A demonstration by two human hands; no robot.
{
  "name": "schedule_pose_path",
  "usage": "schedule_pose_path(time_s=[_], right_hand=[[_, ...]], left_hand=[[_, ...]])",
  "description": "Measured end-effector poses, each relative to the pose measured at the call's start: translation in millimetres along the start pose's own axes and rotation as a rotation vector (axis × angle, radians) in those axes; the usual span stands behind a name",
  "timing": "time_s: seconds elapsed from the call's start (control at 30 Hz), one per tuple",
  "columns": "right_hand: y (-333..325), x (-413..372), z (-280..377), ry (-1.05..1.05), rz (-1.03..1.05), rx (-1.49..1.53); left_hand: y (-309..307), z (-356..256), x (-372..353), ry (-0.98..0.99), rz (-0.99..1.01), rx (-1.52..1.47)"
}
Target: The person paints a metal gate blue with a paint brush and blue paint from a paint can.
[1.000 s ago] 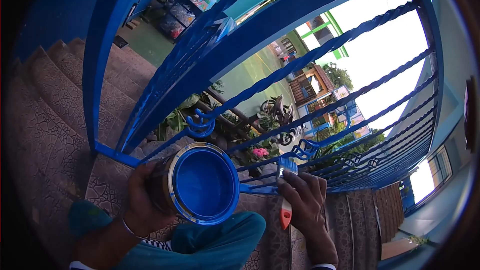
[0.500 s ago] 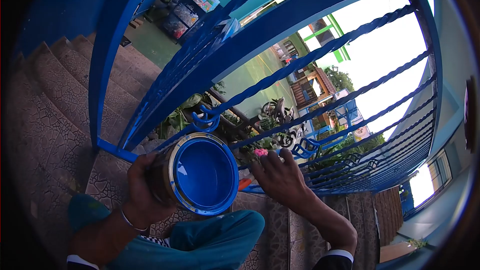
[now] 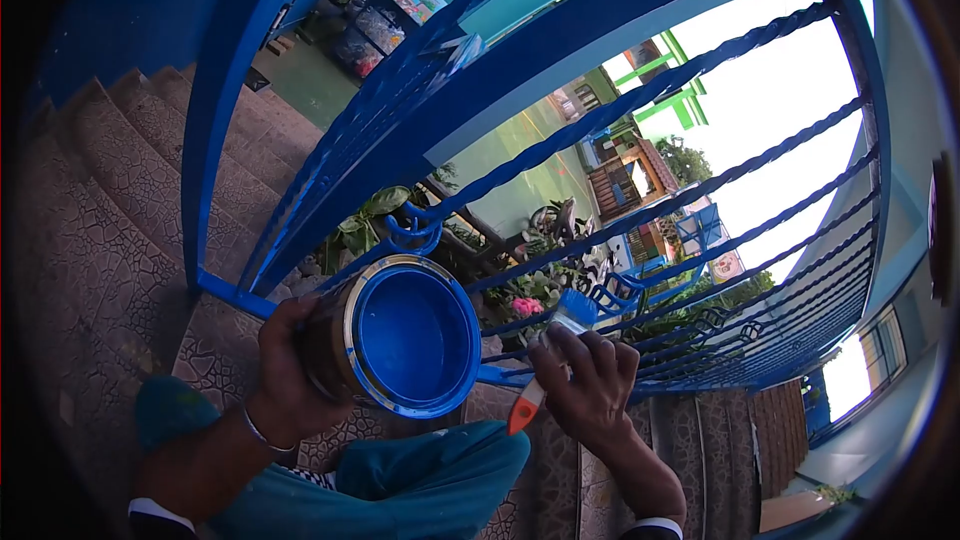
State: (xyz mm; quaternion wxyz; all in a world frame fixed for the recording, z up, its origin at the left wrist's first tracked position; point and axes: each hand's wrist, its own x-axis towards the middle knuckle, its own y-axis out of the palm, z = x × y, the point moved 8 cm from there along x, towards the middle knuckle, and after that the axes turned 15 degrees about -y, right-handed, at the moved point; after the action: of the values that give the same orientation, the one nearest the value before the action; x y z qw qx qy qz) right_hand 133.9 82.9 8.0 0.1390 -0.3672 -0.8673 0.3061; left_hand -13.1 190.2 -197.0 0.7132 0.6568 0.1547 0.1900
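My left hand [image 3: 290,365] grips an open round can [image 3: 350,335] from its left side; blue paint [image 3: 412,332] fills the inside, and the rim is smeared with blue. To the right of the can, my right hand [image 3: 585,380] is closed round a paintbrush [image 3: 545,370] with a white and orange handle. Its blue-coated bristles [image 3: 578,307] point up, close to the scrollwork of the blue metal railing [image 3: 570,45]. Whether the bristles touch the railing I cannot tell.
Stone-patterned steps [image 3: 110,210] run down the left side, and more steps lie at the lower right. Behind the railing are plants with a pink flower [image 3: 525,307] and a green court [image 3: 530,160]. My bent legs [image 3: 430,475] are below the can.
My right hand has turned and shifted slightly right and down, bringing the brush and its blue bristles into view. The can has moved up slightly.
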Motion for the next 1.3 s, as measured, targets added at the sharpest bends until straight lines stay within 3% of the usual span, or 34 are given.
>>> schedule_pose_path(time_s=[0.27, 0.4, 0.57, 0.83, 0.93, 1.07, 1.2, 1.3], right_hand=[[62.3, -11.5, 43.2, -0.103, 0.171, 0.017], [56.2, -10.0, 43.3, -0.011, 0.231, 0.306], [23.4, 20.0, 5.8, 0.010, 0.077, -0.080], [57.8, 12.0, 42.4, 0.021, 0.263, 0.148], [30.5, 27.4, 25.8, 0.026, 0.083, 0.028], [46.2, 30.1, 7.5, 0.046, 0.173, -0.067], [66.1, 23.4, 27.4, -0.002, 0.291, 0.030], [43.0, 38.3, 25.8, -0.014, 0.135, -0.023]], left_hand=[[-5.5, -3.1, 2.2, -0.029, 0.082, -0.095], [-5.2, -6.2, 3.0, -0.002, 0.082, -0.072], [-0.2, -5.9, 3.9, -0.004, 0.049, -0.046], [-9.9, -7.7, 1.0, -0.006, 0.051, -0.085], [-1.1, -6.7, 1.0, 0.011, 0.053, -0.051], [1.6, -7.4, 2.8, 0.025, 0.023, -0.036], [-4.9, -9.8, 2.0, 0.020, 0.051, -0.064], [-0.9, -11.6, -0.1, 0.027, 0.038, -0.047]])
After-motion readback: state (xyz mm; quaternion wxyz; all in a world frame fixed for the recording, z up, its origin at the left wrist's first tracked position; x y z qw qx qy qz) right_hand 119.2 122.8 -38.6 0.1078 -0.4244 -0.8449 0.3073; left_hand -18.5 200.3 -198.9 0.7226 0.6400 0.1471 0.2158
